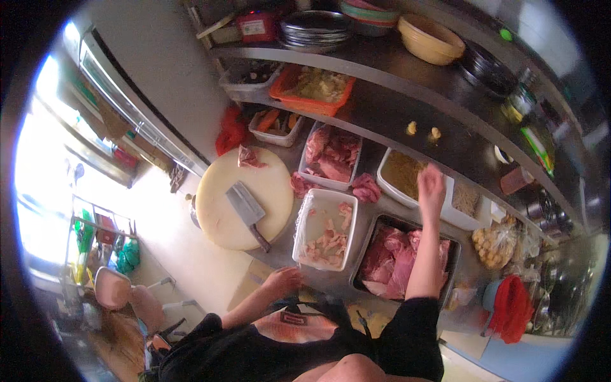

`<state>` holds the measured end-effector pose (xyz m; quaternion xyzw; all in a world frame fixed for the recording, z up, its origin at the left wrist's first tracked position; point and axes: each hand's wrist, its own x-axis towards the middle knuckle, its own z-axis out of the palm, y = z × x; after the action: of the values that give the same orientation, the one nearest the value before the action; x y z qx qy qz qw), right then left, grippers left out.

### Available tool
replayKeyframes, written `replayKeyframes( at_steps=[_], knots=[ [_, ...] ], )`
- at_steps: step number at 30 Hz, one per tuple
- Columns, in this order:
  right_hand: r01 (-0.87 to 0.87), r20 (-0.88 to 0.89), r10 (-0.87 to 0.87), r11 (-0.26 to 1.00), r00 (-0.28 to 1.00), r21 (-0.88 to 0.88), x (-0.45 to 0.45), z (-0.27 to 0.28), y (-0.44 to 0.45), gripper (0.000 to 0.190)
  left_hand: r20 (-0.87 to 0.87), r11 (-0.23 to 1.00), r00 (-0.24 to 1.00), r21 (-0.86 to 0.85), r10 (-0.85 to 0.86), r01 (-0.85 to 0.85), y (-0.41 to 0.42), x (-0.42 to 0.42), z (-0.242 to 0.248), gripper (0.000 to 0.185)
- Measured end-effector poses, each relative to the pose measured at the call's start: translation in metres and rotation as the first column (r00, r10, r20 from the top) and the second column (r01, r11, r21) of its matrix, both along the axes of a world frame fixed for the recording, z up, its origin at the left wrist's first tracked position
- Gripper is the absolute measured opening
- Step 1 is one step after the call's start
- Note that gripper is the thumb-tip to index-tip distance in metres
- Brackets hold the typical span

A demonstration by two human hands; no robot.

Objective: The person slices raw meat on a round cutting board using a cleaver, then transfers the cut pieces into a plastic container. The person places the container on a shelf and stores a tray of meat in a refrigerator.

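My right hand (431, 184) reaches over a white tub of brown powder or paste (405, 172), blurred, its fingers bent; whether it holds anything is hidden. Near the counter's front edge rests my left hand (284, 281), with its fingertips unclear. A white tub (354, 224) with small pale meat pieces (331, 243) lies just beyond it. Under my right forearm is a dark metal tray (359, 260) filled with large raw meat cuts (394, 262). To the left, a cleaver (246, 203) lies flat on a round cutting board (215, 215), below a meat scrap (249, 158).
Behind the board stand a tub of raw meat (334, 153), a tub of orange vegetables (277, 125) and a red bag (231, 131). Shelves above hold an orange basket (312, 90), stacked plates (315, 28) and yellow bowls (429, 40). A red cloth (513, 308) hangs at right.
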<state>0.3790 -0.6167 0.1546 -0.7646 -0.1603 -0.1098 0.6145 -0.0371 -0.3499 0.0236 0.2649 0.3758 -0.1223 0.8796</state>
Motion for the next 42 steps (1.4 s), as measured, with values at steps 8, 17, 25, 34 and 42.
replayKeyframes(
  at_steps=[8,17,25,34,42],
  knots=[
    [-0.183,-0.872,-0.144,0.949,0.468,-0.255,-0.327,-0.039,-0.1,0.037,-0.191,0.898,0.977,0.408,-0.096,0.168,0.125,-0.113,0.008,0.024],
    [-0.738,-0.988,-0.074,0.658,0.135,-0.15,-0.5,-0.088,-0.099,0.053,-0.363,0.679,0.84,0.497,-0.404,0.541,0.196,-0.07,-0.017,0.029],
    [-0.409,-0.932,-0.213,0.853,0.292,-0.323,-0.501,-0.123,-0.092,0.047,-0.412,-0.015,0.511,0.789,-0.754,0.614,0.251,-0.107,-0.059,0.018],
    [-0.484,-0.713,-0.122,0.654,0.691,-0.582,-0.484,-0.215,-0.109,0.029,-0.589,-0.337,0.263,0.712,-0.764,0.616,0.271,-0.114,-0.056,0.026],
    [-0.597,-0.747,-0.147,0.51,0.648,-0.619,-0.564,-0.317,-0.166,0.024,-0.689,-0.413,0.269,0.652,-0.673,0.635,0.239,-0.094,0.0,0.019]
  ],
)
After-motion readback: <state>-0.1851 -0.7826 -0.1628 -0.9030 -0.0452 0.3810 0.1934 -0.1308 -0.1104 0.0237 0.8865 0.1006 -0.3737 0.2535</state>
